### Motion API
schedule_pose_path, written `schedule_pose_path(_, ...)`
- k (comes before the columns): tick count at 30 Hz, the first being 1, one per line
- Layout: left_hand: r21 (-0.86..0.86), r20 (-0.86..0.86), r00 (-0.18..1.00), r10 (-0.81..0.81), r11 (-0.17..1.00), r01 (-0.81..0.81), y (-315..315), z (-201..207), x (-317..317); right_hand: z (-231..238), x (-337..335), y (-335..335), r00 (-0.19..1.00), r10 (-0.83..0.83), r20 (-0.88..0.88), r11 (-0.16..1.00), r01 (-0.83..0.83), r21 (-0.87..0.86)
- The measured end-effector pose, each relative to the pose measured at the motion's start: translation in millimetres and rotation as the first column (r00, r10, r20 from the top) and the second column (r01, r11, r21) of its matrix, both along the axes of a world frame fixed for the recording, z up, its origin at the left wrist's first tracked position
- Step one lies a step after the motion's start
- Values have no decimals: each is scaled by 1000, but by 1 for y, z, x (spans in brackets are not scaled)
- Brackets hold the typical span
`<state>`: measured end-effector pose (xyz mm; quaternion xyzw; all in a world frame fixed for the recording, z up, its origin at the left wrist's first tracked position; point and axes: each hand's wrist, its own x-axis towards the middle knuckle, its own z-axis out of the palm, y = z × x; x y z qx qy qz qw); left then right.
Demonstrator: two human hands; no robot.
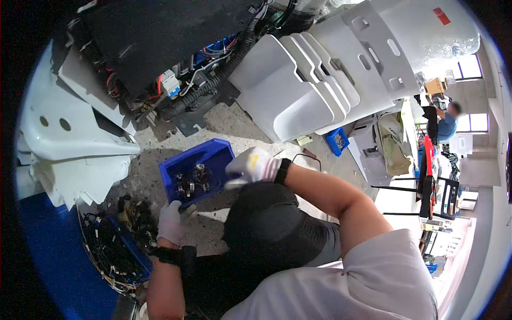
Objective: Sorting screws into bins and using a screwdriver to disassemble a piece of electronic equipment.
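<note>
From where I stand, the gloved left hand (170, 221) touches the near corner of a blue bin (181, 160), though whether it's gripping I can't tell; the bin sits just beyond that hand, small metal parts (200, 178) inside. The gloved right hand (252, 165) is beside the bin's right end, how far open or holding what I can't make out

No readable text; red label (441, 15) on white panel (405, 26) too small
</note>
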<state>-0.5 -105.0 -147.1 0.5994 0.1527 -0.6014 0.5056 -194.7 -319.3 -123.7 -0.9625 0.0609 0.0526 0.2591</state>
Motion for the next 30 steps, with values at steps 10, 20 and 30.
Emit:
schedule_pose_path(10,120,174,979,-109,989,89,2,20,13,-89,-249,-49,194,-912,-361,295,922,-250)
schedule_pose_path(20,113,215,977,9,993,-34,15,8,7,-143,-372,-174,-435,-839,-327,-67,679,-731)
schedule_pose_path(30,251,205,979,-1,967,-51,20,15,-7,-157,-381,-197,-90,-942,-323,186,661,-727)
